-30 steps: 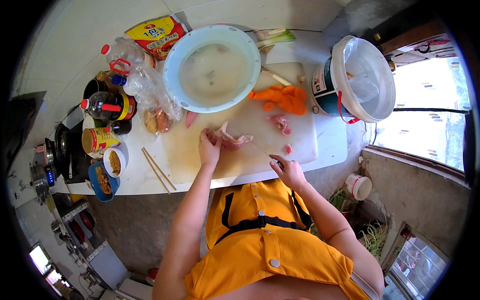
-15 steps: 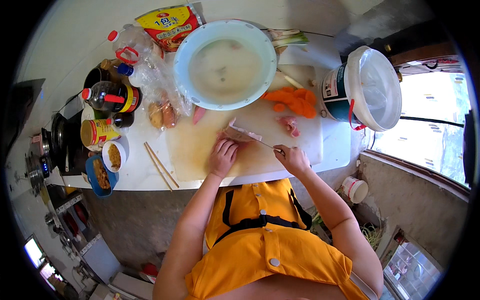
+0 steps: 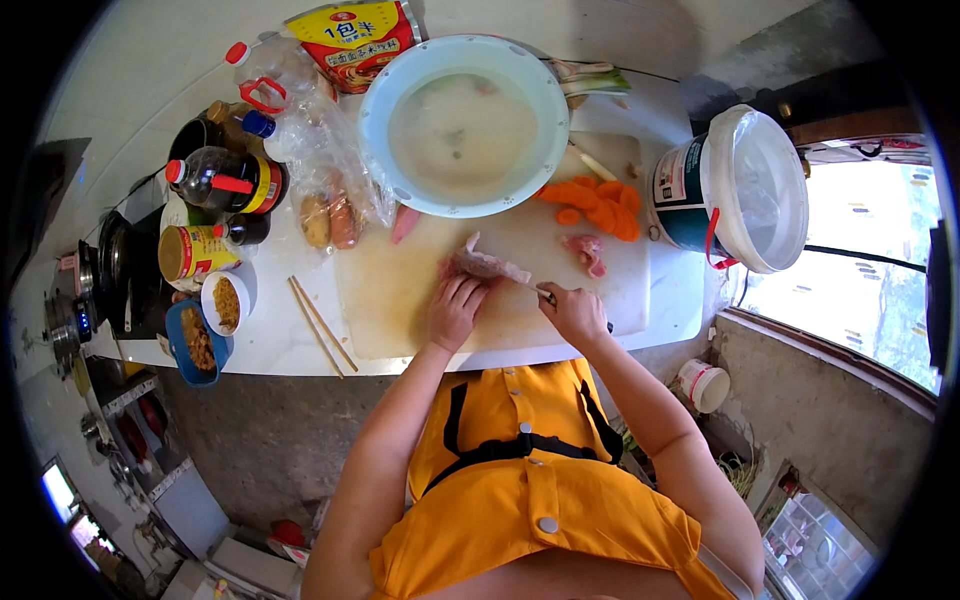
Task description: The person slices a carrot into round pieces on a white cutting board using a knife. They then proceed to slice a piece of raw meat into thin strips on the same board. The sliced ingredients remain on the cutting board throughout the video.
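On the pale cutting board (image 3: 385,305) lies a piece of raw pink meat (image 3: 490,265) with a light edge. My left hand (image 3: 457,312) presses on its near left side, fingers curled. From the right, my right hand (image 3: 577,318) grips a knife (image 3: 544,293) by its handle. Most of the blade is hidden at the meat. A smaller scrap of raw meat (image 3: 584,254) sits to the right on the board. Behind it are orange carrot slices (image 3: 603,206) in a spread heap.
A light blue basin (image 3: 375,165) of cloudy water stands behind the meat. A white bucket (image 3: 682,190) is at the right. Chopsticks (image 3: 318,325), a white bowl (image 3: 240,318), a blue dish (image 3: 189,372), a dark sauce bottle (image 3: 215,185) and bagged potatoes (image 3: 316,222) occupy the left.
My right hand has moved slightly left and nearer the meat with the knife. Less of the blade shows now. The left hand stays on the meat; the whole view has shifted a little.
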